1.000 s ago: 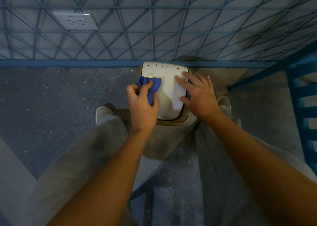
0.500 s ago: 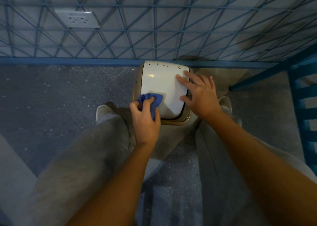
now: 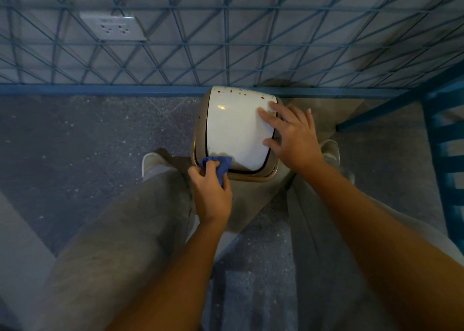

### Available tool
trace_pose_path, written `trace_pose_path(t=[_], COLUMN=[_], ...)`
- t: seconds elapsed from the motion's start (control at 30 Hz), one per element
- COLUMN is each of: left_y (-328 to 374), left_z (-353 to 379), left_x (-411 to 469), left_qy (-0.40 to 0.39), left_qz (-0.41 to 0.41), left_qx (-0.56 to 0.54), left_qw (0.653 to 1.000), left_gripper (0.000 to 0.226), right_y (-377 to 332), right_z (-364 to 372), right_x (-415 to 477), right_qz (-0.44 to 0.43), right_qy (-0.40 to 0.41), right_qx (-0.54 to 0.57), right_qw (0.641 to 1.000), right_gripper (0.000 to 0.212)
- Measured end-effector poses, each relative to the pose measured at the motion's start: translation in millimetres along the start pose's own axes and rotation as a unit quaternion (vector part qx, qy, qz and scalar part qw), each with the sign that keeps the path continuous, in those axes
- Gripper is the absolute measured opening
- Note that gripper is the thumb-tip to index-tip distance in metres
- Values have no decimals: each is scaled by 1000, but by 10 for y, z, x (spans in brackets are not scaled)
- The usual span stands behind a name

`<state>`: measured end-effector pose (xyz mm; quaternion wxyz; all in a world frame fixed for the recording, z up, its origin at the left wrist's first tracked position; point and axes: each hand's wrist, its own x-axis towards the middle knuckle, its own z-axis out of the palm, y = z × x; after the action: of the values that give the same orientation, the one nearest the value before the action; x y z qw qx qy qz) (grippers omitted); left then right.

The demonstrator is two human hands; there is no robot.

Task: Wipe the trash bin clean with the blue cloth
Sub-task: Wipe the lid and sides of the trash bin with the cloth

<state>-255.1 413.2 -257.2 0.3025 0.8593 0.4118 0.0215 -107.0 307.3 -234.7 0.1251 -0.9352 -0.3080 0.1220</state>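
the trash bin stands on the speckled grey floor against the blue baseboard, between the person's two feet. its white lid curves inside a tan rim, and brown specks dot the lid's far edge (the near part looks clean and glossy). the blue cloth sits bunched on the bin's near left corner, where the lid meets the rim. the left hand grips the cloth, fingers curled over it and thumb tucked at the side. the right hand lies flat on the lid's right edge, fingers straight and spread. grey trouser legs frame the bin. behind it rises a wall of tiles with blue lines, carrying a white socket plate. a blue frame stands at the right.
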Motion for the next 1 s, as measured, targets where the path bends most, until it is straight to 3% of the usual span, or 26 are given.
trace_pose_path(t=[0.3,0.6,0.8,1.0], left_y=[82,73,305,199], left_z=[1,59,-21,3], left_x=[126,-52,135,221], left_qy=[58,-5,97,75], left_qz=[31,-47,-25,-4], left_qx=[-86,-61,-168,-89], left_qw=[994,997,981,993], left_gripper=[33,30,28,25], right_y=[68,-9,-8,-16], right_z=[-64,-30,-19,-16], right_x=[30,0,4,3], right_qz=[10,9,10,8], right_qy=[-15,-16,-18,-7], right_qx=[4,2,6,11], right_qw=[1000,1000,1000,1000], right_gripper=[66,65,65,65])
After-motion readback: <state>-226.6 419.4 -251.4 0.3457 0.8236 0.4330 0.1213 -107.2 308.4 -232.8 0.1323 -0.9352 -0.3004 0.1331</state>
